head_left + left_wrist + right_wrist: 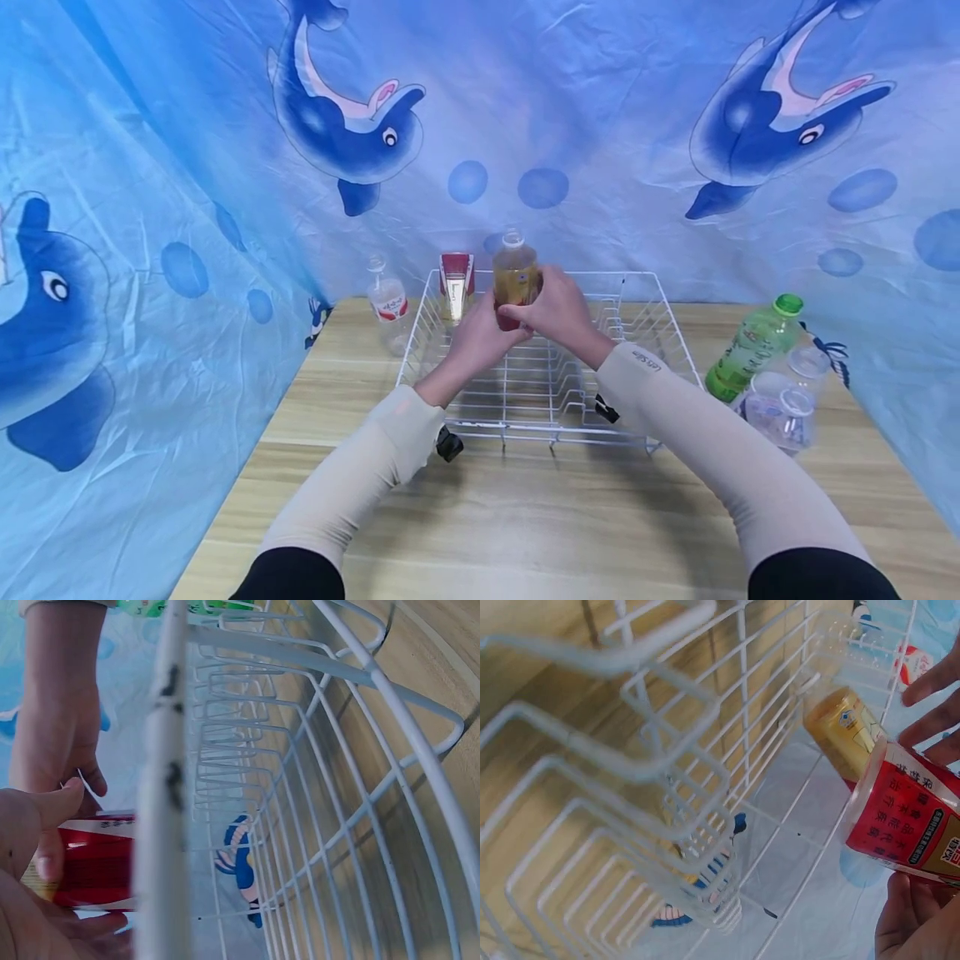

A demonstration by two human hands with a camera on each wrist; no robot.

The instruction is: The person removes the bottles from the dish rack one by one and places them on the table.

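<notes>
Both hands grip an upright bottle (pixel 514 279) above a white wire dish rack (pixel 551 433). Its upper part is amber, the lower part red, with a pale neck on top. My left hand (pixel 486 333) curls around its lower left side, while my right hand (pixel 558 310) holds it from the right. The bottle's red base (pixel 97 862) shows in the left wrist view, partly hidden by a rack wire. Printed characters cover its red side (pixel 907 817) in the right wrist view. Behind the left hand, a red and gold container (pixel 456 279) stands at the rack's back left.
A clear bottle (pixel 388 302) with a red and white label stands left of the rack. On the right are a green bottle (pixel 757 342) and several clear containers (pixel 783 412). The rack rests on a wooden table (pixel 540 517), enclosed by a blue dolphin-print curtain (pixel 600 100).
</notes>
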